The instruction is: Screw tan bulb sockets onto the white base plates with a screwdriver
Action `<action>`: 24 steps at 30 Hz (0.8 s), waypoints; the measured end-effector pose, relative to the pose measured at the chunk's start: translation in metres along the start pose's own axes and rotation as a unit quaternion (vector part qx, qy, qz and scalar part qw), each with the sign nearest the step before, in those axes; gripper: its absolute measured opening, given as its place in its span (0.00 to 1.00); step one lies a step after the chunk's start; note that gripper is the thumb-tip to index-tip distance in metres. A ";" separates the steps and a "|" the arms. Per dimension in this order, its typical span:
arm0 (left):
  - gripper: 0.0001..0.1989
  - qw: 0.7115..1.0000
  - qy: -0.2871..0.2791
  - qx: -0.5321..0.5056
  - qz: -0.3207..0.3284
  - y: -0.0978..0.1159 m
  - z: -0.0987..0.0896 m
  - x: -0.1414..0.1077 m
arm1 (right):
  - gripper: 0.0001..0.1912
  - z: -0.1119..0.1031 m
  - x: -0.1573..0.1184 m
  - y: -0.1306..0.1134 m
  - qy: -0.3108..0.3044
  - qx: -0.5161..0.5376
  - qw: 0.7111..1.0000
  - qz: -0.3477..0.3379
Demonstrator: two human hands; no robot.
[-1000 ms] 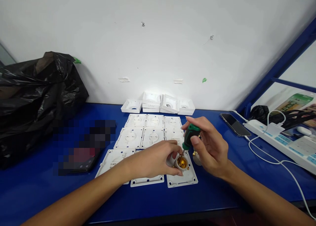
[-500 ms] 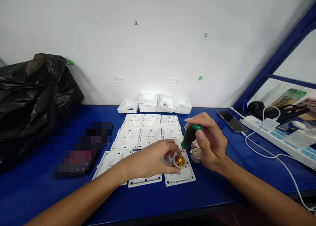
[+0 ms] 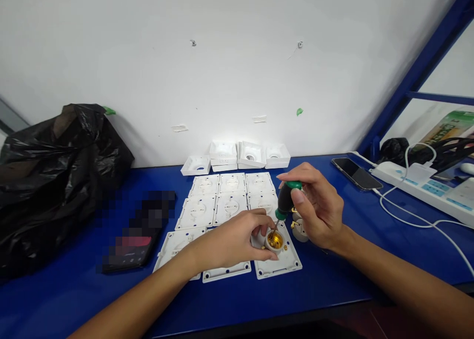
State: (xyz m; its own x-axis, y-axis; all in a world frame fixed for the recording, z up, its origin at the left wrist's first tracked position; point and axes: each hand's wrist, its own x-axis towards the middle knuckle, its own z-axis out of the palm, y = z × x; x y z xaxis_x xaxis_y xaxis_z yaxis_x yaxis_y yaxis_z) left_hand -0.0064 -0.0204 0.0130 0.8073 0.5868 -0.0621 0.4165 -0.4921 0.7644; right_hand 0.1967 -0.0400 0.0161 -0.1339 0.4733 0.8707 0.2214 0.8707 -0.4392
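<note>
My right hand (image 3: 318, 205) grips a green-and-black screwdriver (image 3: 286, 201), tilted with its shaft down inside a lamp socket (image 3: 274, 240). The socket is round and white with a brass-coloured inside. My left hand (image 3: 240, 237) pinches it by the rim, thumb in front and fingers behind. Beneath it lies a square white plate (image 3: 279, 267); the socket covers the plate's middle. Whether the screwdriver's tip sits in a screw cannot be seen. Partly behind my right hand are further round pieces (image 3: 300, 231) with brass contacts.
Several white plates (image 3: 231, 208) lie in rows on the blue table (image 3: 314, 289). White square covers (image 3: 224, 151) are stacked by the wall. A black plastic bag (image 3: 62, 181) and a dark phone (image 3: 129, 255) are at left; another phone (image 3: 356, 173) and a power strip (image 3: 425, 188) at right.
The camera view has shifted and tilted slightly, so the scene sits differently in the picture. Both hands keep their hold, the screwdriver still in the socket and a little more upright.
</note>
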 end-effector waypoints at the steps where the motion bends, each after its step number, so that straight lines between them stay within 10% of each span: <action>1: 0.18 1.000 0.000 0.001 0.002 0.000 0.000 0.000 | 0.15 0.000 0.000 0.000 0.000 0.003 1.000 0.003; 24: 0.19 1.000 -0.012 0.010 0.020 0.000 -0.001 0.001 | 0.15 -0.001 0.001 -0.001 0.001 -0.012 1.000 -0.001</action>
State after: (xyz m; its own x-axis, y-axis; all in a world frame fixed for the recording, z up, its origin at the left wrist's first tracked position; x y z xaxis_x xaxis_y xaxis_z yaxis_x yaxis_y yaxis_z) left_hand -0.0061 -0.0192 0.0139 0.8328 0.5515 -0.0478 0.3922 -0.5270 0.7540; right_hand 0.1977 -0.0408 0.0179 -0.1325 0.4710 0.8721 0.2442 0.8683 -0.4318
